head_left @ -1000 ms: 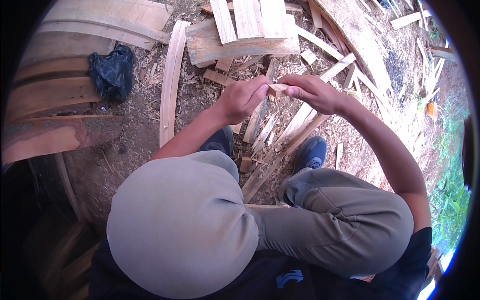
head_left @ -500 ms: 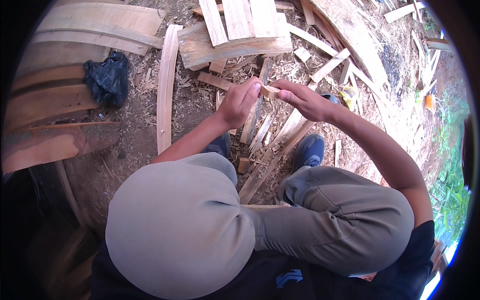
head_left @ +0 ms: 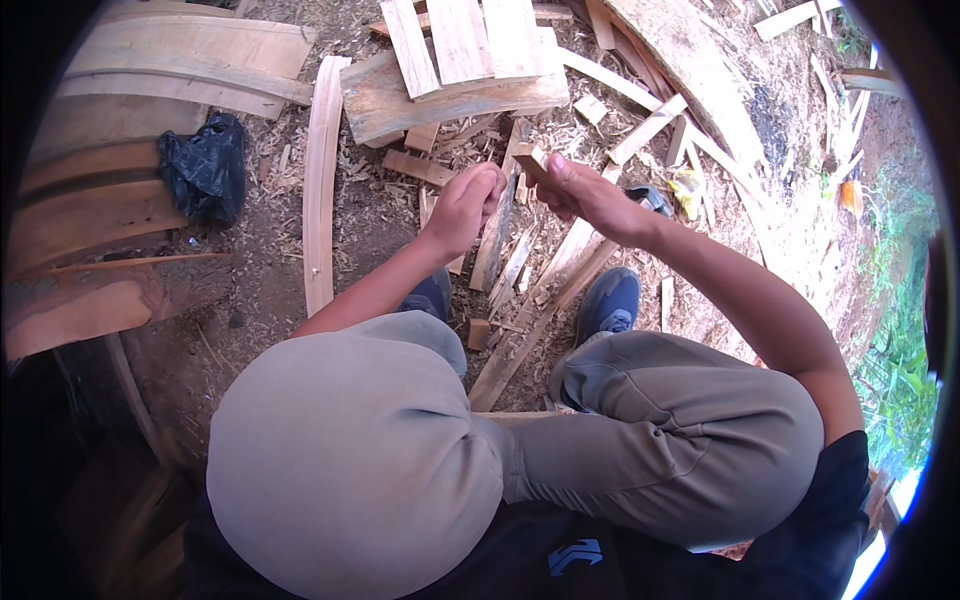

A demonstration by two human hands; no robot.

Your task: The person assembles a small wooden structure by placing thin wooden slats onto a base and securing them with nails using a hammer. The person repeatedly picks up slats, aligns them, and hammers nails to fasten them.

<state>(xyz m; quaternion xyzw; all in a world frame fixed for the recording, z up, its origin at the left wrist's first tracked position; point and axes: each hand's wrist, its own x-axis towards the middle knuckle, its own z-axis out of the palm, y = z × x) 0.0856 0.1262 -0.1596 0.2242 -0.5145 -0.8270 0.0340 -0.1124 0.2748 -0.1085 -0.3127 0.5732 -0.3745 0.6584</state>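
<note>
A small wooden block [head_left: 531,157] is gripped in my right hand [head_left: 598,202], its end sticking up past the thumb. To its left, a short gap away, my left hand [head_left: 466,207] is closed with the fingers curled in; whatever they hold, if anything, is hidden. Both hands are raised in front of my knees, over the ground between my feet. Beneath them lie wooden strips [head_left: 500,225] and a long narrow board [head_left: 545,315] running between my shoes.
Ahead, pale planks [head_left: 460,40] rest on a thick slab [head_left: 455,100]. A long curved strip [head_left: 320,190] lies to the left, near a black plastic bag [head_left: 205,168] and stacked curved boards [head_left: 190,45]. Shavings and offcuts cover the ground. Green plants [head_left: 890,370] grow at far right.
My left hand has come off the wooden block and drawn slightly down and left. My right hand has kept the block and tilted it upward. The view has shifted slightly.
</note>
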